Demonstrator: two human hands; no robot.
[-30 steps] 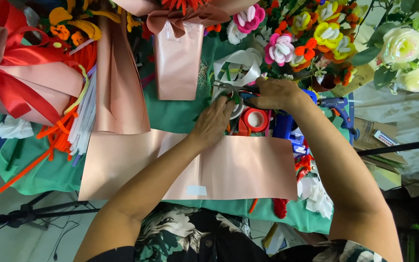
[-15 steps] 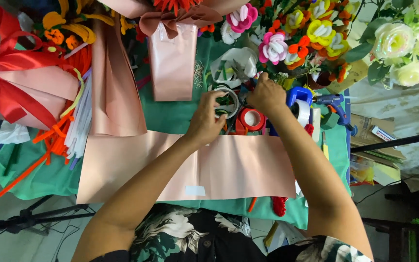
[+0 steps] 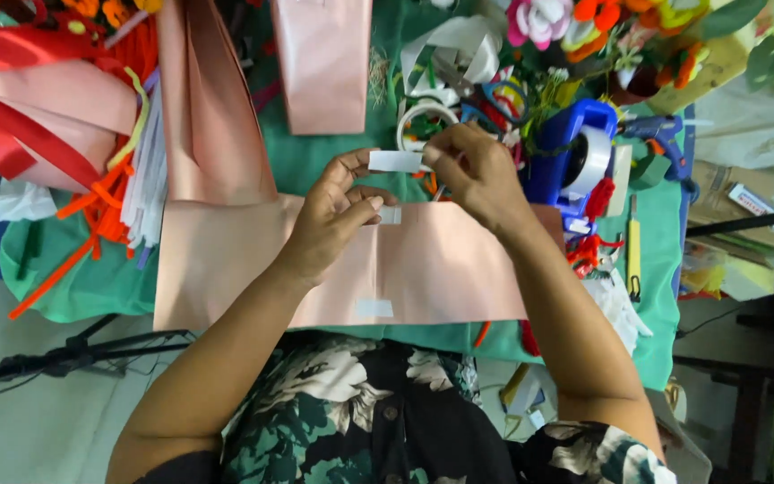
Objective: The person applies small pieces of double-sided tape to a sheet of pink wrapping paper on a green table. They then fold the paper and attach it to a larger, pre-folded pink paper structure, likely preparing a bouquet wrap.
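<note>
My left hand (image 3: 335, 215) and my right hand (image 3: 477, 175) hold a short white strip of tape (image 3: 396, 161) between their fingertips, stretched flat just above the top edge of a pale pink paper sheet (image 3: 226, 269). Two small white tape pieces sit on that sheet, one near its top edge (image 3: 391, 215) and one near its bottom edge (image 3: 374, 308). A white tape roll (image 3: 425, 116) lies just beyond the hands on the green cloth.
A blue tape dispenser (image 3: 575, 152) stands to the right of my right hand. Pink paper pieces (image 3: 324, 63), red ribbon (image 3: 11, 81), orange and white sticks (image 3: 127, 188) and paper flowers (image 3: 539, 18) crowd the green cloth (image 3: 82, 278). A yellow cutter (image 3: 634, 251) lies at the right.
Both hands came away from the tape roll toward me, now holding a cut strip of white tape between them over the pink sheet. The view has closed in.
</note>
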